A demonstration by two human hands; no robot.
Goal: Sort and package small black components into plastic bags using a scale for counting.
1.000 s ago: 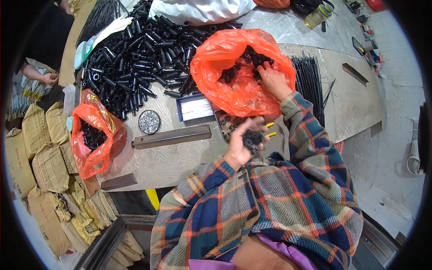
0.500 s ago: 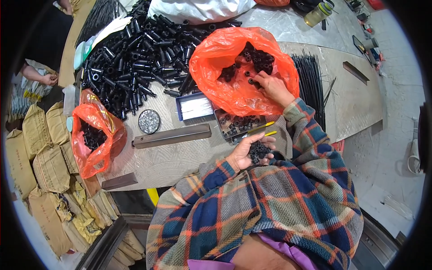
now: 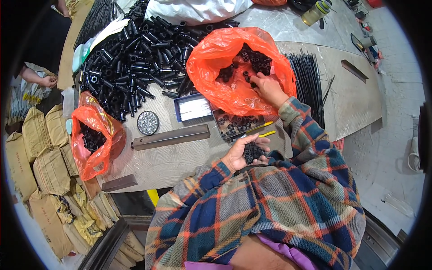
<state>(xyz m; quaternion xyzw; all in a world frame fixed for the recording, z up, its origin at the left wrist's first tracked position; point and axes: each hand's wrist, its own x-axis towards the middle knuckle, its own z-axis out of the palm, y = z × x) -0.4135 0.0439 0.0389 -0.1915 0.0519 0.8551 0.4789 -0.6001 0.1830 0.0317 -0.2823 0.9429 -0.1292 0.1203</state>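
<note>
My left hand [image 3: 236, 155] lies palm up near the table's front edge, its fingers curled around a heap of small black ridged, hollow parts [image 3: 253, 154]. Inside a big orange-red plastic bag [image 3: 211, 49], my right hand [image 3: 268, 88] reaches down with bent fingers. Its fingertips close at a small black part, though the fingers partly hide it. More such black parts [image 3: 258, 60] fill the back of the bag. Between bag and left hand sits a shallow tray [image 3: 225, 132] with more black parts, beside a tool with yellow handles [image 3: 268, 133].
Black tubular pieces [image 3: 135, 67] form a big pile at left. Nearby are a blue box of white sticks [image 3: 194, 108], a round dish [image 3: 148, 123], a metal bar [image 3: 171, 137] and a smaller red bag [image 3: 96, 155]. Black rods [image 3: 308, 85] lie right. Another person's hand [image 3: 48, 81] shows far left.
My right hand has shifted slightly within the bag, its fingertips still at the black parts. The left hand stays under its heap, with the fingers a little more curled.
</note>
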